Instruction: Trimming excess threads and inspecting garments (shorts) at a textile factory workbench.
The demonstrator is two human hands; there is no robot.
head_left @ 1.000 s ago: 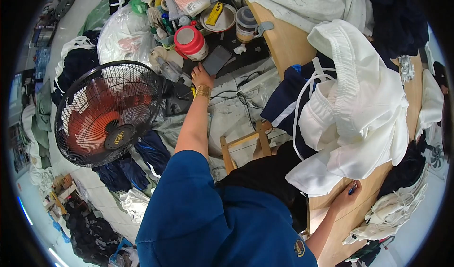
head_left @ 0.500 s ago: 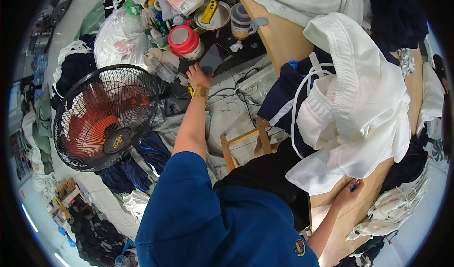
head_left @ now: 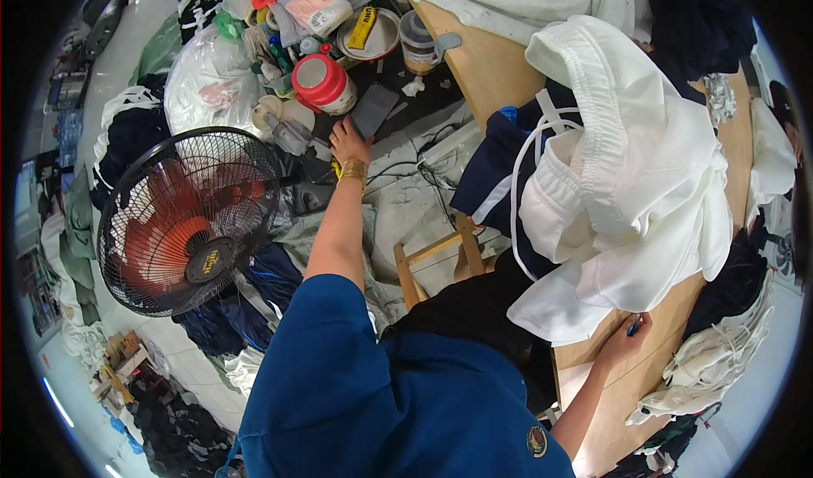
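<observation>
My left hand [head_left: 349, 144], with a gold bracelet at its wrist, stretches out to the dark shelf beside the fan. Its fingers are extended at the near edge of a dark smartphone [head_left: 374, 108] lying flat; whether they touch it I cannot tell. A red-lidded jar [head_left: 323, 84] stands just beyond. On the wooden table at the right, my right hand [head_left: 625, 341] is closed around a small blue object [head_left: 633, 326], mostly hidden by the fingers. White elastic-waisted garments [head_left: 631, 173] with a drawcord are heaped above that hand.
A black fan [head_left: 190, 224] with orange blades stands at the left. Behind the phone are a yellow glue tube [head_left: 362, 27] on a round lid and a clear plastic cup [head_left: 418, 42]. Loose cables [head_left: 428, 171] hang below the shelf. A wooden stool frame [head_left: 434, 248] stands near my legs.
The view has shifted slightly. My left hand has drawn back a little, its fingers now at the phone's near edge. The phone and my right hand look unmoved.
</observation>
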